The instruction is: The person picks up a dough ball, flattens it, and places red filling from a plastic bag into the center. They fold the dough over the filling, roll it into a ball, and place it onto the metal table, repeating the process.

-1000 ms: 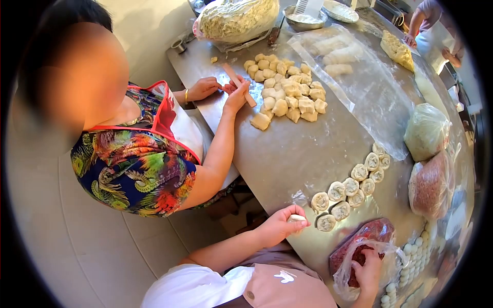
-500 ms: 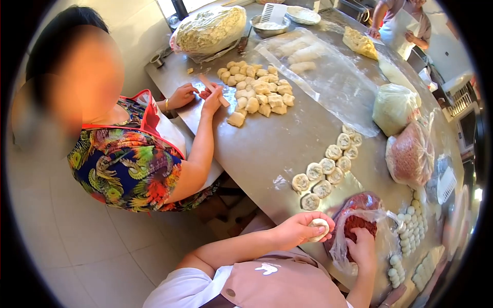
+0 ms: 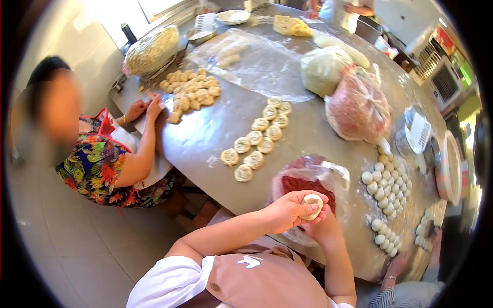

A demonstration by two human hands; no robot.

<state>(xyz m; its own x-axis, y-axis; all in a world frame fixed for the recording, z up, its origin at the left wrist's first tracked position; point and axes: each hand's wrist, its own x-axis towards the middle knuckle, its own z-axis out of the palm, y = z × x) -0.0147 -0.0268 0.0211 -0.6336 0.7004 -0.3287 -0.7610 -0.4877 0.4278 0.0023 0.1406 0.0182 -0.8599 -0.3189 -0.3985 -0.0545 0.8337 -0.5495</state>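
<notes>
— "So, what are you getting on your feed?"

— "From my seat I see the left hand [image 3: 288, 212] gripping one pale dough piece [image 3: 315, 202], thumb across its face. It overlaps the near side of an open plastic bag [image 3: 341, 180] of dark red filling [image 3: 303, 186] on the worktop [image 3: 246, 195]; whether it is above the bag or just this side of it, I can't tell."

— "And the right hand?"

— "The right hand [image 3: 328, 229] sits close behind, by the bag's near side. Its fingers are hidden, so I can't tell if they're open, closed or pinching anything."

— "Which step would you call it?"

— "I'd judge it's filling a single piece: the left holds, the right serves. I can't make out any red on the dough."

— "What does the next move call for?"

— "To my mind, a steady left grip, the dough's face level, and a modest portion pressed into the middle. Pushing hard might split it. I'd mind the flat rounds [image 3: 265, 145] far left and the white balls [image 3: 386, 188] to the right."
</notes>
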